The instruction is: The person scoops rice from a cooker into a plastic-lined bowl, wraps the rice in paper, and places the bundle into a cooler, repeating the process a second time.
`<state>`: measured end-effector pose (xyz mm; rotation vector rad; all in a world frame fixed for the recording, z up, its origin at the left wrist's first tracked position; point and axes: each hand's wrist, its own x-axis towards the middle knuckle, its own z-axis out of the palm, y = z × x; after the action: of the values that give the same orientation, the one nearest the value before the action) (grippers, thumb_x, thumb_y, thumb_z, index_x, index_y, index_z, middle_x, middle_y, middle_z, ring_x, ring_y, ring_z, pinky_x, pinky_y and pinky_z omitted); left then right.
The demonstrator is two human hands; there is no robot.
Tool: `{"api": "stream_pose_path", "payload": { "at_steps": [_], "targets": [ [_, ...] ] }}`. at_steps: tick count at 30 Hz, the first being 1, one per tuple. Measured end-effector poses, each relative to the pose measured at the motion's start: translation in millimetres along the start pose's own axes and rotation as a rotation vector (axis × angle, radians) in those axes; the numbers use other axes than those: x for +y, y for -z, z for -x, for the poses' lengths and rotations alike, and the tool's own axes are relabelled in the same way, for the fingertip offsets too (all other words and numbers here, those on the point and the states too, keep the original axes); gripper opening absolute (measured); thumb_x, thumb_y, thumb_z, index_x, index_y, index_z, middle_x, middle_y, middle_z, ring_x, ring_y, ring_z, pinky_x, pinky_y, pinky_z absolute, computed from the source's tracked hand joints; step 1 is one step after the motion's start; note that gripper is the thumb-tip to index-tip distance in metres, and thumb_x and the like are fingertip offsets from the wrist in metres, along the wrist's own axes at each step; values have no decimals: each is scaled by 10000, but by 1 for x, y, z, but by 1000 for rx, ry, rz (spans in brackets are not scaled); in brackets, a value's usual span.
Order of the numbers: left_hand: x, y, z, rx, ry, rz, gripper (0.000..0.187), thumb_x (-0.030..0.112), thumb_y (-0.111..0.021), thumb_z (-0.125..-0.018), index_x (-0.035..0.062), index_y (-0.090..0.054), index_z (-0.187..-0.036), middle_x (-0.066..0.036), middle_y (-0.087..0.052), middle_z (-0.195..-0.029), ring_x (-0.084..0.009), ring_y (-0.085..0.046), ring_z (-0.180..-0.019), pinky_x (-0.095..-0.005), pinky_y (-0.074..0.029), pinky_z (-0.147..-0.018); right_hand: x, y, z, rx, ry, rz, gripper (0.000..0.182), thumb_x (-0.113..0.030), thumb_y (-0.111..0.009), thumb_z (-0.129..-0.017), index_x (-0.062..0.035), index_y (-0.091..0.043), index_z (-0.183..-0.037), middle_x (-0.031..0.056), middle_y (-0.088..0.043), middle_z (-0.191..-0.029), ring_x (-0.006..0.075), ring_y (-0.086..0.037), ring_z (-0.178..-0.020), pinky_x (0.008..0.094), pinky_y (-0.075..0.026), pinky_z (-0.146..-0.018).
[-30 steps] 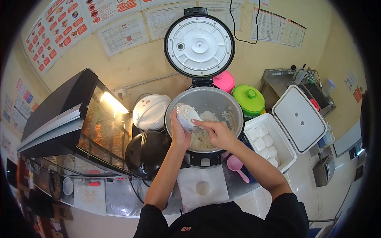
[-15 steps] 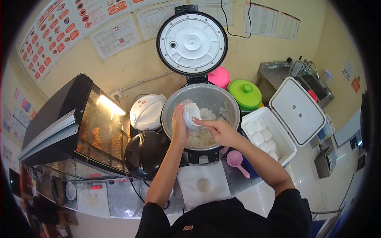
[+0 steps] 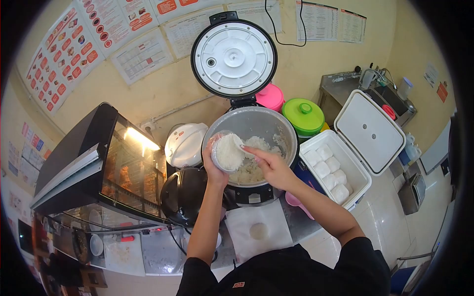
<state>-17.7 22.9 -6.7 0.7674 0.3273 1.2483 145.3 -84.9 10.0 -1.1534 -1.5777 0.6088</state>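
Nearest you, a white paper sheet lies at the front edge of the tabletop, with a pink scoop partly hidden under your right forearm. Your left hand is wrapped around a small clear bowl packed with white rice, tilted toward you over the near left rim of the open rice cooker. Your right hand pinches a white rice paddle, its blade touching the rice in the bowl. A black cooker sits left, a white cool box of wrapped portions right, and pink and green lidded pots toward the back edge.
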Motion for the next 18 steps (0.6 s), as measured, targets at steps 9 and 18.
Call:
{"api": "stream_pose_path", "payload": {
  "at_steps": [9, 18],
  "targets": [
    [14, -12, 7, -52, 54, -15, 438, 396, -423, -996, 66, -580, -1238, -100, -638, -1193, -222, -605, -1136, -361, -472, -998, -46, 39, -21, -361, -205, 189, 476, 13, -447, -963, -154, -582, -1387, 229, -672, -1121, 249, -679, -1003, 330, -492, -902],
    [26, -7, 8, 57, 23, -130, 512, 448, -393, -994, 61, -566, -1281, -107, -633, -1229, -239, -598, -1163, -397, -492, -974, -43, 26, -16, -239, -49, 236, 319, -52, -512, -971, -95, -635, -1262, 193, -687, -1134, 301, -685, -973, 371, -505, -867]
  ]
}}
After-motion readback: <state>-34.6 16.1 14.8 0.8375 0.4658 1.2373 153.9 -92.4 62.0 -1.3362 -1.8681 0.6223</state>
